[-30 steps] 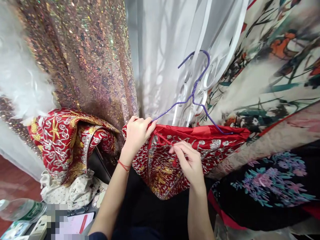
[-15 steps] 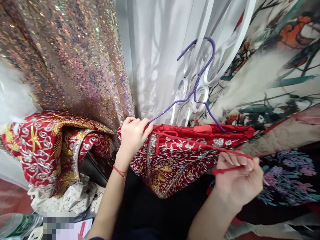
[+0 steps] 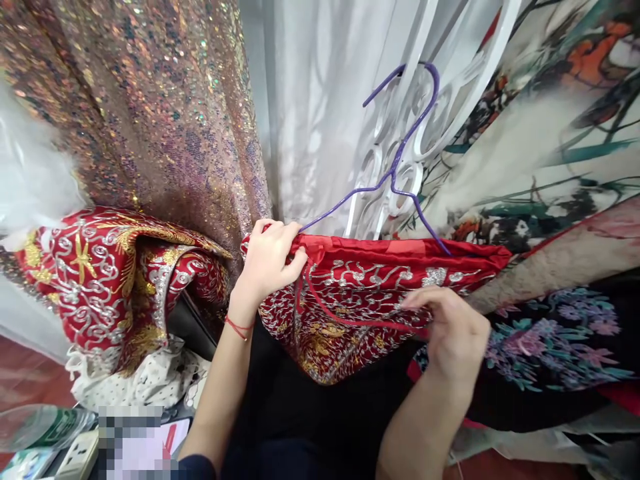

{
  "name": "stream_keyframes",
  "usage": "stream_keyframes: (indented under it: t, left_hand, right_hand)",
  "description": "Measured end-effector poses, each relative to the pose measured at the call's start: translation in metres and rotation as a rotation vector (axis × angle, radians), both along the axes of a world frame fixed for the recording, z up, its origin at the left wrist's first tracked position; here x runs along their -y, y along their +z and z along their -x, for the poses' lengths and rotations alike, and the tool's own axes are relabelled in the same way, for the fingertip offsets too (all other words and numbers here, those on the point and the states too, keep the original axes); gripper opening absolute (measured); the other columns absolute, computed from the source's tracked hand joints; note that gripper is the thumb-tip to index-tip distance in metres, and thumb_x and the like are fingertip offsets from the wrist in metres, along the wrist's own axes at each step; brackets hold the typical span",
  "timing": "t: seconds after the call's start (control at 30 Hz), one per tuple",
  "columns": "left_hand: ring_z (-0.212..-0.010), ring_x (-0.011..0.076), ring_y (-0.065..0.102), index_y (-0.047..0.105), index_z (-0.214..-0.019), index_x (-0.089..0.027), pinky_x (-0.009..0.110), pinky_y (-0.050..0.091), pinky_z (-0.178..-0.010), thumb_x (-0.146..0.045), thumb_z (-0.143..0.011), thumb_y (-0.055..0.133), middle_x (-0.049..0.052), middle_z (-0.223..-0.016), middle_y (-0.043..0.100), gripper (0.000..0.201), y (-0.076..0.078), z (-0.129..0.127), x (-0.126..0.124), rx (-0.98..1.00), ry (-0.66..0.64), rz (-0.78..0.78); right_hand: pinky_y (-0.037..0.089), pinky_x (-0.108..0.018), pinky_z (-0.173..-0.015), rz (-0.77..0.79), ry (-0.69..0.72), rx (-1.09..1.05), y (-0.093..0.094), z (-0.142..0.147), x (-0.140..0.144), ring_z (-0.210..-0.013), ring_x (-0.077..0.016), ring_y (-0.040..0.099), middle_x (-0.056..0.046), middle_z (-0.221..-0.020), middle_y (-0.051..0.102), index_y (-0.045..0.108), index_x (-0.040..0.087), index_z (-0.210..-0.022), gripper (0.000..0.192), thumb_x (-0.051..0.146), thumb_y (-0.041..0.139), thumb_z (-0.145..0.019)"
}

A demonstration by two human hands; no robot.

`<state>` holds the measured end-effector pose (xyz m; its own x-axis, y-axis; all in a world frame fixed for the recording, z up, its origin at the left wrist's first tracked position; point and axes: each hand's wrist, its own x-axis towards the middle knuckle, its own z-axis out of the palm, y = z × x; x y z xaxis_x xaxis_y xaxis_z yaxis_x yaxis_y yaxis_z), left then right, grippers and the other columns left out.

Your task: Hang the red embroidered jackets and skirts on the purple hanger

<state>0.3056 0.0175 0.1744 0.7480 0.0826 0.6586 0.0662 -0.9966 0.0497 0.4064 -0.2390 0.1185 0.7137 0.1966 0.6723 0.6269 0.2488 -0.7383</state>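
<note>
While the left hand [image 3: 270, 260] pinches the red embroidered garment [image 3: 360, 300] against the purple wire hanger [image 3: 395, 180], the right hand [image 3: 453, 333] has closed its grip on a red cord [image 3: 350, 321]. If the cord is pulled hard, the garment, draped over the hanger's bar, could slide off or the cord could snag on the embroidery.

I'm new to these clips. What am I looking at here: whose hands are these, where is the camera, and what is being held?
There is no machine here: a person wears a camera on the head, so the single view looks forward and down at their own two bare hands. The left hand grips the left end of a red embroidered garment where it sits on a purple wire hanger. The right hand pinches a thin red cord that runs from the garment's top. The hanger's hook lies against a white ornate rack. Around hang a sequined fabric, a white sheer curtain and a floral printed cloth. Another red embroidered piece lies to the left.
</note>
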Motion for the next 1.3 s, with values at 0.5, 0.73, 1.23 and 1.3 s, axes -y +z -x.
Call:
stream_keyframes:
  t: [0.5, 0.73, 1.23, 1.3]
  left_hand:
    - [-0.117, 0.0298, 0.058, 0.045, -0.143, -0.011, 0.052, 0.036, -0.112, -0.021, -0.077, 0.05, 0.015, -0.126, 0.065, 0.067, 0.003, 0.029, -0.012, -0.106, -0.25, 0.023]
    - [-0.127, 0.0246, 0.055, 0.043, -0.149, -0.02, 0.049, 0.031, -0.117, -0.003, -0.074, 0.045, 0.01, -0.134, 0.064, 0.078, 0.004, 0.032, -0.022, -0.141, -0.26, 0.036]
    - [-0.121, 0.0215, 0.057, 0.049, -0.144, -0.02, 0.045, 0.032, -0.113, 0.003, -0.068, 0.038, 0.008, -0.126, 0.067, 0.08, 0.001, 0.029, -0.024, -0.124, -0.207, 0.083]
    - [-0.119, 0.0218, 0.057, 0.051, -0.143, -0.021, 0.045, 0.032, -0.112, 0.002, -0.068, 0.039, 0.008, -0.123, 0.068, 0.079, -0.001, 0.027, -0.025, -0.104, -0.205, 0.086]
  right_hand:
    - [0.019, -0.022, -0.04, 0.05, 0.561, -0.61, 0.016, 0.043, -0.115, -0.039, -0.0042, 0.029, 0.009, -0.046, 0.04, 0.052, 0.02, -0.062, 0.041, 0.051, 0.075, -0.077]
    - [0.02, -0.021, -0.041, 0.131, 1.007, -0.638, 0.022, 0.036, -0.087, -0.036, -0.0029, 0.024, 0.011, -0.042, 0.034, 0.05, 0.019, -0.061, 0.039, 0.044, 0.07, -0.084]
    - [0.042, -0.032, -0.06, 0.119, 0.444, -0.094, 0.007, 0.016, -0.022, -0.068, -0.0163, 0.054, -0.004, -0.073, 0.056, 0.06, 0.02, -0.056, 0.041, 0.04, 0.061, -0.092]
    - [0.043, -0.032, -0.06, -0.143, 0.238, -0.113, 0.0, 0.003, 0.0, -0.067, -0.0164, 0.054, -0.004, -0.068, 0.054, 0.053, 0.019, -0.051, 0.045, 0.043, 0.063, -0.088]
